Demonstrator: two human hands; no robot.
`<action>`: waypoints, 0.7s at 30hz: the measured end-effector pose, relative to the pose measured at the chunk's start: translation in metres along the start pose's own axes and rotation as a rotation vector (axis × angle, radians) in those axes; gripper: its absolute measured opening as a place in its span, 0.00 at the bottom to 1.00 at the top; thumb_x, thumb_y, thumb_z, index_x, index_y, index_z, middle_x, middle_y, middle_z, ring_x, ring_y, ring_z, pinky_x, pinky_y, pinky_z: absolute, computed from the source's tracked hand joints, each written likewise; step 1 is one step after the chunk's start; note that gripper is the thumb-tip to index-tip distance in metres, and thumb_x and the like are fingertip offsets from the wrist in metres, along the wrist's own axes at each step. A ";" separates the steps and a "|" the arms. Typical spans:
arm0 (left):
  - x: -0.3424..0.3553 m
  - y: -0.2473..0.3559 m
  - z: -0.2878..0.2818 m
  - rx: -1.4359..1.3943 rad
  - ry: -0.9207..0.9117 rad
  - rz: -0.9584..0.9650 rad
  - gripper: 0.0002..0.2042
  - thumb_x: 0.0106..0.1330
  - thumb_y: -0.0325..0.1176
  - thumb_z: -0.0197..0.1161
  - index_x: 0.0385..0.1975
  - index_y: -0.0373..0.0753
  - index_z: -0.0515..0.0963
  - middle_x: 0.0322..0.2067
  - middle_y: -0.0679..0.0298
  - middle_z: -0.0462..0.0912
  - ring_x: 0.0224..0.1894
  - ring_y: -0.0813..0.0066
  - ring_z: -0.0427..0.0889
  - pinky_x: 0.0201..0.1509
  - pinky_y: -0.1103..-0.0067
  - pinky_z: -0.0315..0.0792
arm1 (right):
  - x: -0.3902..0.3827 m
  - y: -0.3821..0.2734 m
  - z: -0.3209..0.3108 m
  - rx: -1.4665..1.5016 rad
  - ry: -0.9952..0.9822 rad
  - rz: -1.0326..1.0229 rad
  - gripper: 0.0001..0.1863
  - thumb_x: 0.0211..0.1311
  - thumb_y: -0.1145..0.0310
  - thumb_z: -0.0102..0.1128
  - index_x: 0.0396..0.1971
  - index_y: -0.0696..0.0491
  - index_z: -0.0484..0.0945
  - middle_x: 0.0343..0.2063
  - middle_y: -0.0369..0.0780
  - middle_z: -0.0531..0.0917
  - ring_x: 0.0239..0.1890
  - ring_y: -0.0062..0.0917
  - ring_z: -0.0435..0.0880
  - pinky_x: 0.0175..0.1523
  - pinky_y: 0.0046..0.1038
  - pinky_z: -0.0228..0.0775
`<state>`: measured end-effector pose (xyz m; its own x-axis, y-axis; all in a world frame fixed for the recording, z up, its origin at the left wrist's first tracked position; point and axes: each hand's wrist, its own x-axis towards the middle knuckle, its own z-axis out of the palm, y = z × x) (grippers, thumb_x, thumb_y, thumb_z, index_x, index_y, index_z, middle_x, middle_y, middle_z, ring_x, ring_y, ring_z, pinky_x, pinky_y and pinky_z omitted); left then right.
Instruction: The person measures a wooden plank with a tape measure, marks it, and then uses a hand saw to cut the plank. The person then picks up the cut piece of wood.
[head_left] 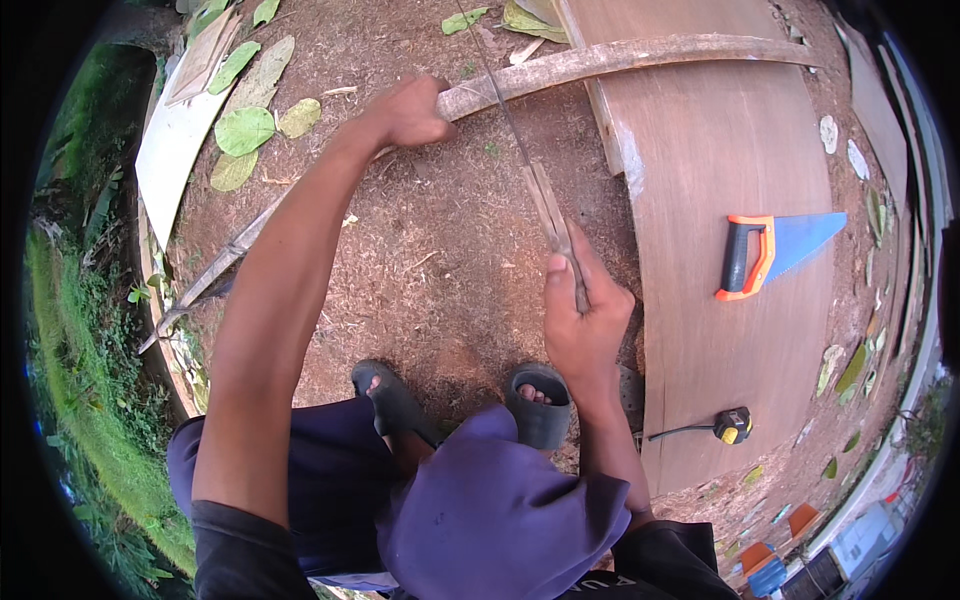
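Bare brown soil [440, 270] covers most of the scene, and on its right side a broad wooden board [700, 150] runs from far to near. A long, slightly curved pole [620, 63] spans the far part, its right end over the board and its other end slanting nearer at the left edge. A white panel [180, 160] lies at the far left. The long, thin blade [508, 115] of a wooden-handled tool crosses over the pole just right of the left hand; whether they touch, I cannot tell. On the board's right lies a handsaw [800, 240], blue-bladed with an orange and black handle. The left hand [415, 110] has its fingers curled shut around the pole. The right hand [588, 310], nearer, is closed around the wooden handle [545, 205], thumb pressed along it. A black-and-yellow tape measure [733, 426] sits on the board's near end.
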<state>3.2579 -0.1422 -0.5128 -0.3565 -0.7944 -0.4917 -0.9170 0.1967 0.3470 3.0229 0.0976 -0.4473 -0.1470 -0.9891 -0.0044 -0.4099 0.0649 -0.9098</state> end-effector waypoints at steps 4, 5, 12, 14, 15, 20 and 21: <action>0.008 -0.009 0.005 -0.055 0.103 -0.004 0.29 0.49 0.33 0.65 0.50 0.18 0.77 0.34 0.40 0.85 0.40 0.53 0.87 0.50 0.62 0.82 | -0.055 -0.006 -0.037 0.002 0.001 -0.098 0.22 0.68 0.70 0.57 0.59 0.65 0.77 0.23 0.49 0.84 0.21 0.22 0.83 0.28 0.29 0.73; 0.010 -0.011 0.006 -0.054 0.083 -0.004 0.29 0.48 0.33 0.65 0.49 0.18 0.77 0.34 0.40 0.85 0.40 0.53 0.87 0.49 0.62 0.82 | -0.054 -0.004 -0.036 -0.041 0.001 -0.094 0.22 0.68 0.70 0.57 0.59 0.65 0.77 0.24 0.49 0.84 0.21 0.22 0.83 0.28 0.29 0.74; 0.010 -0.015 0.003 -0.140 -0.056 -0.022 0.24 0.47 0.33 0.67 0.42 0.18 0.79 0.32 0.42 0.85 0.35 0.58 0.85 0.42 0.65 0.81 | -0.002 0.003 -0.004 -0.042 -0.013 0.007 0.21 0.68 0.70 0.58 0.58 0.63 0.78 0.21 0.48 0.83 0.19 0.25 0.80 0.28 0.30 0.73; 0.009 -0.014 0.000 -0.100 0.089 0.025 0.25 0.47 0.34 0.67 0.42 0.18 0.79 0.35 0.40 0.85 0.38 0.57 0.86 0.44 0.64 0.80 | -0.050 0.004 -0.035 -0.087 -0.031 -0.043 0.22 0.69 0.69 0.58 0.59 0.63 0.78 0.22 0.48 0.83 0.19 0.24 0.80 0.28 0.30 0.73; 0.009 -0.013 0.000 -0.105 0.070 -0.011 0.26 0.47 0.34 0.67 0.43 0.18 0.79 0.37 0.38 0.85 0.40 0.55 0.87 0.46 0.64 0.80 | -0.057 0.004 -0.041 -0.101 -0.016 -0.098 0.21 0.69 0.69 0.58 0.59 0.63 0.78 0.21 0.47 0.83 0.19 0.22 0.79 0.28 0.29 0.73; 0.006 -0.009 0.003 -0.146 0.024 -0.039 0.30 0.48 0.29 0.65 0.53 0.16 0.74 0.45 0.37 0.84 0.49 0.47 0.85 0.61 0.63 0.77 | -0.011 -0.009 -0.007 -0.038 -0.025 0.084 0.21 0.70 0.69 0.55 0.59 0.63 0.78 0.21 0.48 0.82 0.19 0.20 0.78 0.27 0.29 0.71; 0.005 -0.009 0.003 -0.157 0.024 -0.046 0.30 0.48 0.30 0.66 0.53 0.17 0.75 0.45 0.36 0.84 0.49 0.47 0.84 0.59 0.62 0.77 | 0.014 -0.009 0.009 -0.001 0.001 0.045 0.21 0.71 0.70 0.55 0.59 0.63 0.78 0.21 0.49 0.81 0.19 0.19 0.78 0.27 0.30 0.71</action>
<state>3.2638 -0.1464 -0.5204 -0.3090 -0.8145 -0.4909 -0.8920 0.0692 0.4467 3.0324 0.0823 -0.4433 -0.1663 -0.9851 -0.0448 -0.4036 0.1094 -0.9084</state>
